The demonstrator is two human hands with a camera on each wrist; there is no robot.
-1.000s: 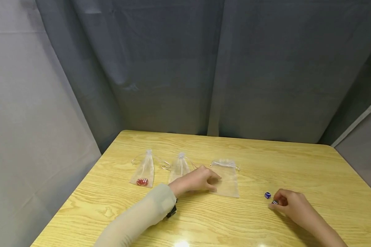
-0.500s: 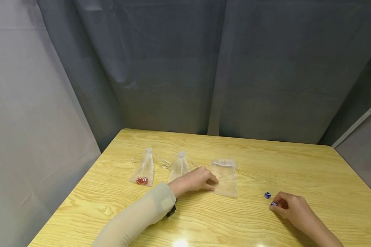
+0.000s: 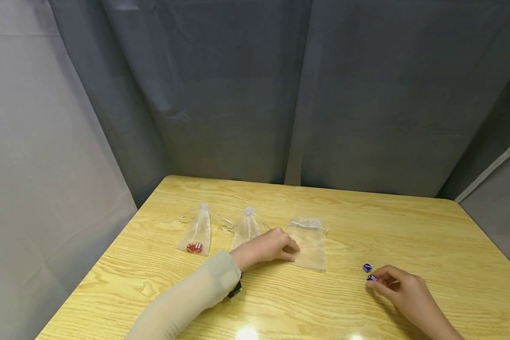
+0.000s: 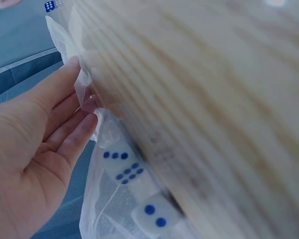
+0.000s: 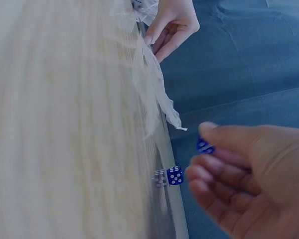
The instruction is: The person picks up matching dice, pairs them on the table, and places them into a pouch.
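Three sheer white drawstring pouches lie in a row in the head view. My left hand [image 3: 268, 246] pinches the left edge of the rightmost pouch [image 3: 310, 245], which lies flat. Its forearm crosses the middle pouch [image 3: 247, 227], and the left wrist view shows white dice with blue dots [image 4: 123, 167] inside a pouch beside that hand. Two red dice [image 3: 194, 248] sit in the leftmost pouch [image 3: 200, 230]. My right hand [image 3: 403, 288] holds a blue die [image 5: 205, 146] between thumb and fingers. A second blue die [image 3: 367, 267] rests on the table just beyond it.
The wood-grain table [image 3: 110, 293] ends at a far edge before a dark grey curtain [image 3: 221, 94]. Pale cloth [image 3: 55, 165] hangs at the left. Thin drawstrings [image 3: 225, 224] trail between the left and middle pouches. A black wrist device [image 3: 235, 289] sits under my left sleeve.
My right hand has shifted slightly left with the blue die, nearer the other blue die. My left hand has drawn back slightly and now stays at the rightmost pouch's edge.
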